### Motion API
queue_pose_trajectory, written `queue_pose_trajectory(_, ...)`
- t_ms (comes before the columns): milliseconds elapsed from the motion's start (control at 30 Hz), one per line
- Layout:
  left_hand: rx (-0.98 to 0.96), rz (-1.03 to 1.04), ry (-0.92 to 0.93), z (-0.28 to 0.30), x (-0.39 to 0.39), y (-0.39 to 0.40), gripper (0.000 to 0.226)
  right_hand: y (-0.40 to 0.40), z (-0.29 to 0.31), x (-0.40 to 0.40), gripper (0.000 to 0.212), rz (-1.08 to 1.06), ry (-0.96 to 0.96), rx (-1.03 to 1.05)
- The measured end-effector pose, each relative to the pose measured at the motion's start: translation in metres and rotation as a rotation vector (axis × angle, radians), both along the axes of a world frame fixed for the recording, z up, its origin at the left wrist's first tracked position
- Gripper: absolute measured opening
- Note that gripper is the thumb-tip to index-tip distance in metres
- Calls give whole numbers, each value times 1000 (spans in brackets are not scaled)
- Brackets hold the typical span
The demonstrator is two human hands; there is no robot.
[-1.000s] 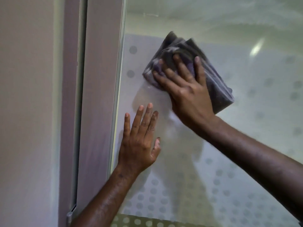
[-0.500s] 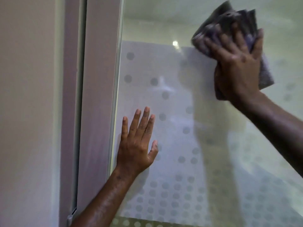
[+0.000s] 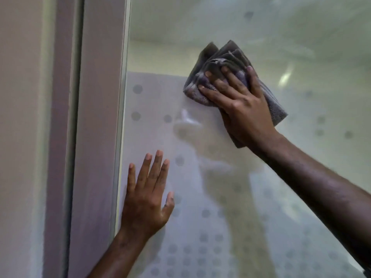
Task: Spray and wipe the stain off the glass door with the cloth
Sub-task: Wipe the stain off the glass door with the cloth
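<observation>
The glass door (image 3: 200, 27) fills most of the view, frosted with grey dots on its lower part. My right hand (image 3: 241, 105) presses a folded grey cloth (image 3: 218, 61) flat against the glass, upper centre. My left hand (image 3: 146, 199) lies flat on the glass low down near the door's left edge, fingers spread, holding nothing. A faint whitish smear (image 3: 185, 121) shows on the glass just below and left of the cloth. No spray bottle is in view.
A pale door frame (image 3: 96, 137) runs vertically along the left of the glass, with a darker gap (image 3: 75, 117) and a plain wall (image 3: 22, 137) beyond it. Reflections of my arms and a ceiling light (image 3: 286, 77) show in the glass.
My right hand swept the cloth from near the left edge up to the upper right, then back down and left towards the middle. My left hand stayed flat on the glass.
</observation>
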State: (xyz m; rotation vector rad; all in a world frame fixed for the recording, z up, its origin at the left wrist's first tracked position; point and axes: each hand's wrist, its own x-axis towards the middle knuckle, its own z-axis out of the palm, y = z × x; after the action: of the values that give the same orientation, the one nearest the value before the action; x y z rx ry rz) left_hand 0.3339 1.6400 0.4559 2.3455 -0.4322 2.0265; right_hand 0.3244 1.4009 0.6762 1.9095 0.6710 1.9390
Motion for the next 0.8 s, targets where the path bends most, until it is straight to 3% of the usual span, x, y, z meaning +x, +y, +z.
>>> queue_pose_trajectory(267,2,-6,-36,1,4,0,72,-146,7,-10,73,33,49,771)
queue_pose_trajectory(367,-3,0,-40,0,4,-1,72,-198,-19,-14,67,82,15,1040)
queue_pose_trajectory(500,-6,10,-28,1,4,-5,73,-216,-27,-10,63,183,7,1221)
queue_pose_trajectory(633,-10,20,-19,2,1,-6,73,-183,-4,-6,65,285,-8,1152)
queue_pose_trajectory(800,-4,21,-11,2,0,-7,73,-92,-26,-12,70,358,143,658)
